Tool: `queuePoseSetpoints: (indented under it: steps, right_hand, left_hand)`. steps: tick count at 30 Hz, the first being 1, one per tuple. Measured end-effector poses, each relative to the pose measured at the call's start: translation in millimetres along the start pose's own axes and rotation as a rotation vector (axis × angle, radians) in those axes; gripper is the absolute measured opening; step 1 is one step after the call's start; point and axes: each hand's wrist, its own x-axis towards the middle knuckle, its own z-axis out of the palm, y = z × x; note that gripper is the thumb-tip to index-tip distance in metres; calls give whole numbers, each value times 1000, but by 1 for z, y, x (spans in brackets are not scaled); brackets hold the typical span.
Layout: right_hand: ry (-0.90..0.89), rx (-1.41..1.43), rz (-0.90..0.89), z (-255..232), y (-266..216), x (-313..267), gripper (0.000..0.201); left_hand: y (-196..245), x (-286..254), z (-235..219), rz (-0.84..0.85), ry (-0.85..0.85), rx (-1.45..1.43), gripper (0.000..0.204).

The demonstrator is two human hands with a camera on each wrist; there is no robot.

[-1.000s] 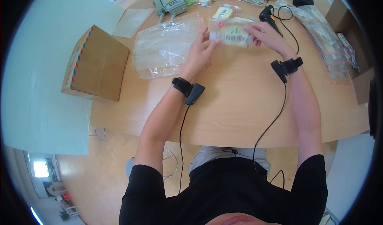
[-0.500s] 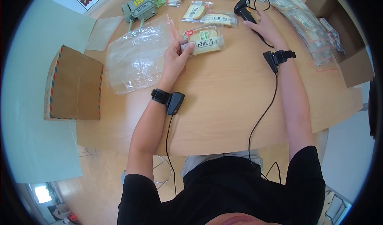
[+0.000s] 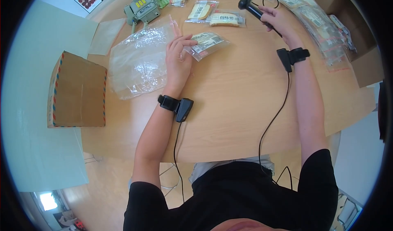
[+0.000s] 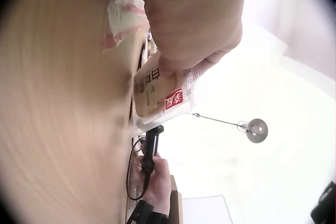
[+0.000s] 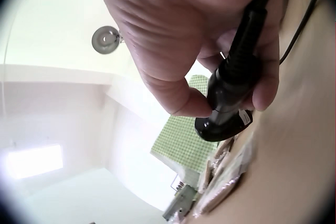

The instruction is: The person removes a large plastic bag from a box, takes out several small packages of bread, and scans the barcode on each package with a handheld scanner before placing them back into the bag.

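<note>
My left hand (image 3: 179, 59) pinches a clear bag of sliced bread (image 3: 206, 42) by its left end. The bag's barcode label faces up in the head view; its printed front with a red logo shows in the left wrist view (image 4: 157, 92). Out to the right, my right hand (image 3: 279, 24) grips a black barcode scanner (image 3: 254, 11) by its handle, thumb on one side and fingers on the other in the right wrist view. The scanner head points toward the left, and its cord runs past the wrist.
Two more bread bags (image 3: 226, 19) lie beyond the left hand. A large clear plastic bag (image 3: 139, 63) covers the table's left part, near an open cardboard box (image 3: 80, 90). A grey-green device (image 3: 142, 9) stands behind. Packets (image 3: 309, 18) line the right, beside another carton (image 3: 348, 26).
My left hand has turned the bread bag over, from printed front to barcode side. My right hand, earlier off the bread and reaching out, has taken hold of the scanner and lifted it.
</note>
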Motion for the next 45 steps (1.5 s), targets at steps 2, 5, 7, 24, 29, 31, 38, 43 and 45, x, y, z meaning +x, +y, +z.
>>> queuePoseSetpoints:
  steps: [2, 5, 7, 24, 29, 31, 38, 43, 45]
  right_hand:
    - [-139, 167, 30, -8, -22, -9, 46]
    - [-340, 277, 61, -11, -49, -23, 38]
    - [-407, 262, 78, 2, -61, -29, 32]
    - [-85, -92, -149, 23, -23, -14, 69]
    - [150, -466, -246, 0, 41, 15, 72]
    - [179, -502, -212, -6, 54, 22, 73]
    - [126, -561, -169, -15, 67, 26, 81]
    - [190, -618, -212, -3, 34, 21, 83]
    - [84, -446, -77, 8, 3, 17, 83]
  left_hand:
    - [-1, 0, 0, 1, -8, 15, 40]
    - [-3, -1, 2, -24, 3, 15, 39]
    - [-2, -2, 3, -64, 18, 3, 39]
    - [-29, -6, 15, -237, 63, -197, 28]
    - [-26, -6, 12, -177, 63, -127, 27]
    - [-19, -5, 11, -166, 56, -114, 27]
    - [-5, -2, 4, 44, 59, 17, 32]
    - [4, 1, -1, 145, 63, -77, 35]
    - [7, 2, -4, 210, 70, -108, 36]
